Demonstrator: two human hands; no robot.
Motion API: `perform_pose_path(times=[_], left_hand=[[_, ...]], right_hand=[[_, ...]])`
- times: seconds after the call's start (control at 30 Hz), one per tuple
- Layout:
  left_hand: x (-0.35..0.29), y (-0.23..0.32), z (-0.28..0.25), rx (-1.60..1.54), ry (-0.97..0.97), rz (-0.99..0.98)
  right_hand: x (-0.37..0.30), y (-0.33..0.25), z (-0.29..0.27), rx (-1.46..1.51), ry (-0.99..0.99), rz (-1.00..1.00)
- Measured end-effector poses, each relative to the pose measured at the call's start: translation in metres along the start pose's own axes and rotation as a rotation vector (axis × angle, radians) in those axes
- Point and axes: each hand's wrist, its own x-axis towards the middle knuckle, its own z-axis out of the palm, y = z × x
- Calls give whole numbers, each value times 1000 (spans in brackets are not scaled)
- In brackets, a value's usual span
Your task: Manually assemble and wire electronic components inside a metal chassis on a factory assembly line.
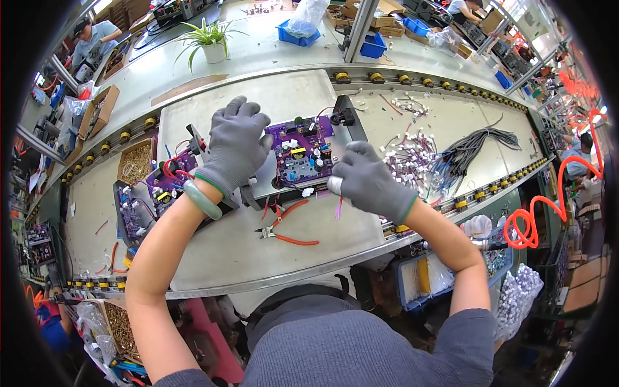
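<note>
Board [300,153] lies between left hand [238,142], by its left edge, and right hand [369,177], by its right; whether either grips, I cannot tell. Pliers [289,240] lie on its near side.

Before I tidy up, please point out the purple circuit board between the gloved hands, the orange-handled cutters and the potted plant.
Purple circuit board [305,152]: head view, centre, among its components.
Orange-handled cutters [293,241]: head view, lower handle.
Potted plant [215,52]: head view, white pot.
</note>
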Motion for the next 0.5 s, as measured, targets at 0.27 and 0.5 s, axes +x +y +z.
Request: perform_pose_path(times=[0.27, 0.5], left_hand=[[25, 53, -5, -597, 57, 130], [48, 72, -8, 29, -153, 296]], right_hand=[[29, 43, 18, 202, 301, 345], [27, 41, 16, 258, 266, 426]])
